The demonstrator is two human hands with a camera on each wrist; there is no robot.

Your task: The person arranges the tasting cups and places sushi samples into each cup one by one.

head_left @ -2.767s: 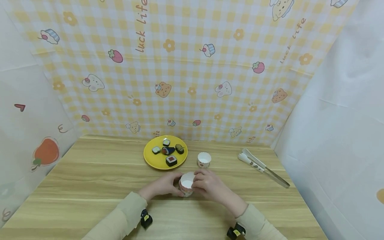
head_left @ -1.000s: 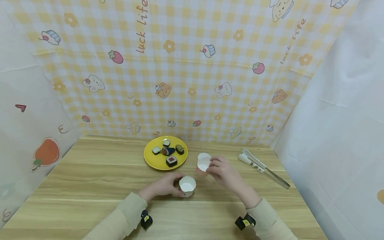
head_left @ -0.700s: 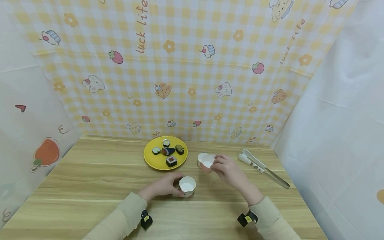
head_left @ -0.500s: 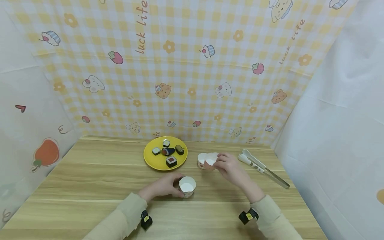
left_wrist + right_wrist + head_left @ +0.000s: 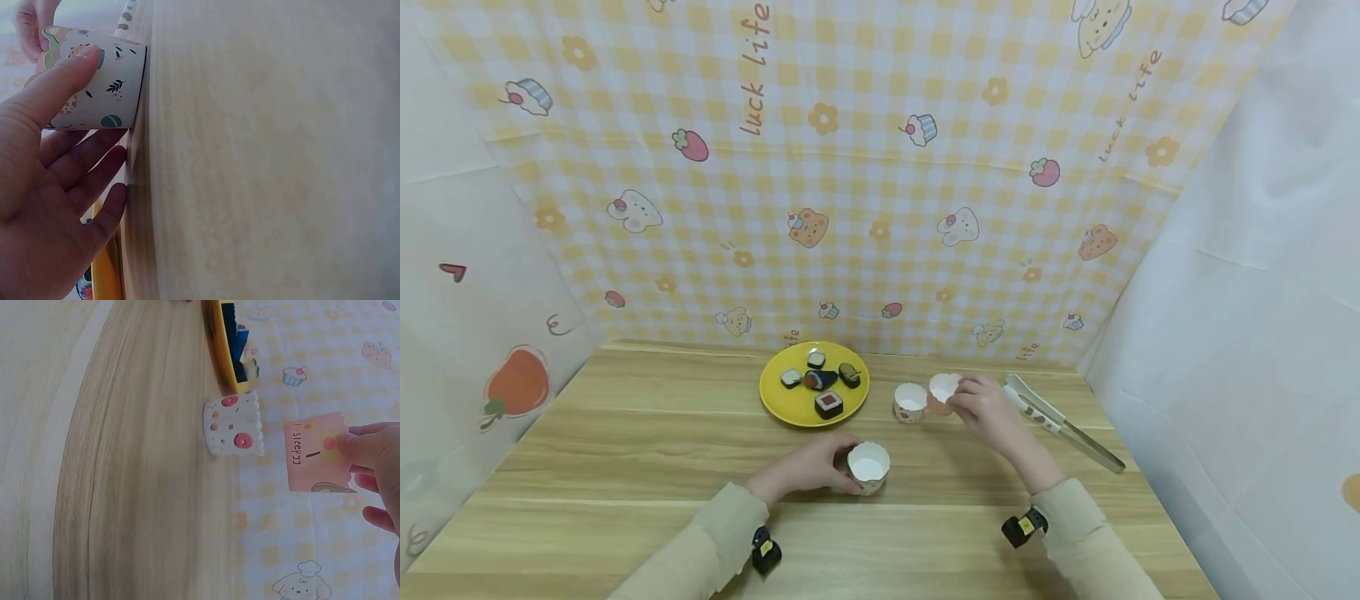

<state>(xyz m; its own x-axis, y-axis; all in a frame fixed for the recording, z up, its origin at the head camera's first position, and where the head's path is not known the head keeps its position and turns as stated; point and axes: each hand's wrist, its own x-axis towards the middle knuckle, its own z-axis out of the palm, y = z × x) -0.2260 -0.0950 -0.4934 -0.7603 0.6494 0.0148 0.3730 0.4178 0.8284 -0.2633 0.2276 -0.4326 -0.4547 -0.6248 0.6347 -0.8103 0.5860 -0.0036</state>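
Note:
My left hand (image 5: 808,464) holds a white paper cupcake cup (image 5: 868,468) upright on the table. In the left wrist view the thumb lies along the printed wall of the leaf-patterned cup (image 5: 119,87), with fingers curving at its other side. To the right, my right hand (image 5: 994,418) pinches the rim of a pink paper cupcake cup (image 5: 937,405). The right wrist view shows this pink cup (image 5: 306,456) raised off the table, lettered "sleepyy". Just left of it, a white cupcake cup with doughnut prints (image 5: 234,428) stands on the table.
A yellow plate (image 5: 782,410) with several small sushi pieces sits at the back, left of the cups. White-handled tongs (image 5: 1060,423) lie at the right, beyond my right hand. A checked cloth (image 5: 880,183) hangs behind the wooden table (image 5: 647,433).
My right hand has lifted the pink cup out of the cup in my left hand and carried it back and right, past the doughnut-print cup. The left hand stays in place.

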